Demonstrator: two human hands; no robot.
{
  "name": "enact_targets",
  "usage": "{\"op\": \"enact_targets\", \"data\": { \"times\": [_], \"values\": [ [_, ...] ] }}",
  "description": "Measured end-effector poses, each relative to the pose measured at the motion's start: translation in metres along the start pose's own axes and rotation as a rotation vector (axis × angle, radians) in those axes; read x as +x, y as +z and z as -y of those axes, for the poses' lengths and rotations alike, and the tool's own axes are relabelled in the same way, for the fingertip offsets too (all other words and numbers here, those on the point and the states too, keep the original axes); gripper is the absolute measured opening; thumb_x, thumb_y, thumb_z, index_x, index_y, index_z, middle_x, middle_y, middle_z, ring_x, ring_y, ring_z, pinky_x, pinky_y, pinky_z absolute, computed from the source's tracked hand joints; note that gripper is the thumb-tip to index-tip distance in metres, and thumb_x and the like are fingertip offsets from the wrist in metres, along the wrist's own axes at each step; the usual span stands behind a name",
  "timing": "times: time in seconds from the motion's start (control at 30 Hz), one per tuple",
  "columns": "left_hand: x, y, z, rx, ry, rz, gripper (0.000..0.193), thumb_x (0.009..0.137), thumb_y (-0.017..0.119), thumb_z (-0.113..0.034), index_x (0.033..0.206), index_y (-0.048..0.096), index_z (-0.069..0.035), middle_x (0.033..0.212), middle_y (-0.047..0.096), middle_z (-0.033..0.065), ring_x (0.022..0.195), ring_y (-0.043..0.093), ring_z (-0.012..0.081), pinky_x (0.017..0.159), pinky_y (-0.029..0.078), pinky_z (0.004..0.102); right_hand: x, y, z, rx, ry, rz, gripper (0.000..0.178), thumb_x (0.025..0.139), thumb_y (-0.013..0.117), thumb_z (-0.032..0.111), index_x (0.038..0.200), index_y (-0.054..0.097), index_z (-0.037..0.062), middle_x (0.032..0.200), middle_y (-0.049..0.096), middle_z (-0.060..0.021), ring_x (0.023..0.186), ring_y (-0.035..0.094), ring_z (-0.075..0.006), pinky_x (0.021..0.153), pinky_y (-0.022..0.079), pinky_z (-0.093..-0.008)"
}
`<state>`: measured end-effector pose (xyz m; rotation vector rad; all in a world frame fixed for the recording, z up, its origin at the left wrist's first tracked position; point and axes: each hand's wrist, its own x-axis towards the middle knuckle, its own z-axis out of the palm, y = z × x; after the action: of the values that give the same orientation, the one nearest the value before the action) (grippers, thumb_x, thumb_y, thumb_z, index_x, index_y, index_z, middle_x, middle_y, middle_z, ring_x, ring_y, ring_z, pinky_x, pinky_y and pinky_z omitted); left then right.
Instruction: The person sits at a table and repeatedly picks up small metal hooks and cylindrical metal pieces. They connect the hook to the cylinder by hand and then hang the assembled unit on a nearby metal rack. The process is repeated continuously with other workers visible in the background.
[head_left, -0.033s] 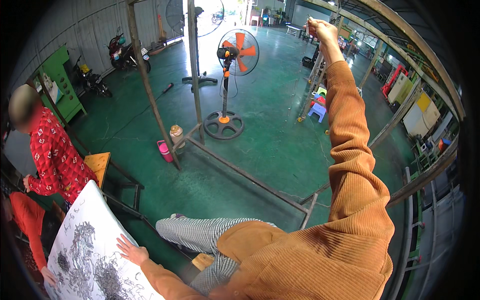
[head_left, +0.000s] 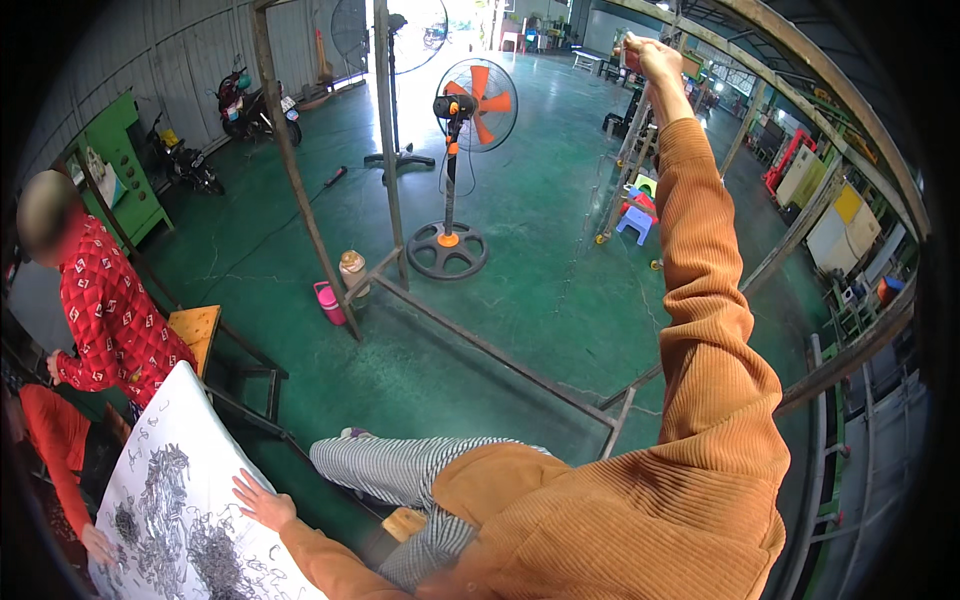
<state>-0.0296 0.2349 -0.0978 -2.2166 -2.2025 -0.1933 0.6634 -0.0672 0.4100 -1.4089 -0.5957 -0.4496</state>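
My left hand lies open, fingers spread, on the edge of a white-covered table at the lower left. Heaps of small dark bent metal pieces, hook-like in shape, cover much of that surface. Far up to the right, my right arm is stretched out and my right hand is closed in a pinch beside the upper bar of a metal frame. What it pinches is too small to make out. Faint thin strands hang left of the arm.
A person in red patterned clothes stands at the left; another in an orange-red sleeve rests a hand on the table. A low frame bar crosses ahead. Beyond stand an orange-bladed fan, a pink jug and a blue stool.
My right hand has shifted slightly to the right, and the thin strands beside the arm hang a little differently. My left hand stays in place on the table.
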Motion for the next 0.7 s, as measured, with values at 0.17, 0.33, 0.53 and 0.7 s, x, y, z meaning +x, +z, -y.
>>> {"op": "enact_targets", "data": {
  "times": [0.17,0.33,0.53,0.7],
  "values": [
    [0.002,0.003,0.009,0.038,-0.014,-0.008,0.105,0.065,0.061,0.004,0.155,0.013,-0.024,0.162,0.009,0.0031,0.148,0.013,0.0275,0.117,0.015,0.0547,0.027,-0.016,0.002,-0.002,0.025,-0.091,0.016,0.087,0.070,0.009,0.097,0.068,-0.0039,0.086,0.071,-0.0113,0.073,0.070,-0.0188,0.068,0.057,-0.0281],
    [0.001,0.001,0.003,0.061,-0.027,0.036,0.105,0.066,0.061,0.004,0.155,0.012,-0.025,0.162,0.007,0.0023,0.148,0.012,0.0272,0.117,0.015,0.0548,0.132,-0.073,-0.043,0.069,-0.011,-0.057,0.016,0.090,0.068,0.014,0.094,0.068,-0.0010,0.085,0.071,-0.0111,0.075,0.070,-0.0160,0.064,0.054,-0.0241],
    [0.004,0.010,0.007,0.024,-0.007,-0.014,0.105,0.065,0.059,0.007,0.154,0.015,-0.028,0.162,0.010,0.0014,0.148,0.013,0.0272,0.116,0.014,0.0574,0.162,-0.094,-0.022,0.145,-0.034,-0.181,0.014,0.088,0.069,0.010,0.089,0.067,-0.0034,0.081,0.071,-0.0132,0.065,0.068,-0.0158,0.054,0.052,-0.0225],
    [0.002,0.009,0.001,0.041,-0.010,0.012,0.104,0.067,0.060,0.005,0.154,0.014,-0.028,0.162,0.009,0.0013,0.148,0.013,0.0273,0.116,0.015,0.0582,0.179,-0.097,-0.005,0.092,-0.123,-0.194,0.020,0.089,0.068,0.019,0.085,0.067,-0.0009,0.074,0.069,-0.0114,0.058,0.062,-0.0157,0.053,0.049,-0.0264]
  ]
}}
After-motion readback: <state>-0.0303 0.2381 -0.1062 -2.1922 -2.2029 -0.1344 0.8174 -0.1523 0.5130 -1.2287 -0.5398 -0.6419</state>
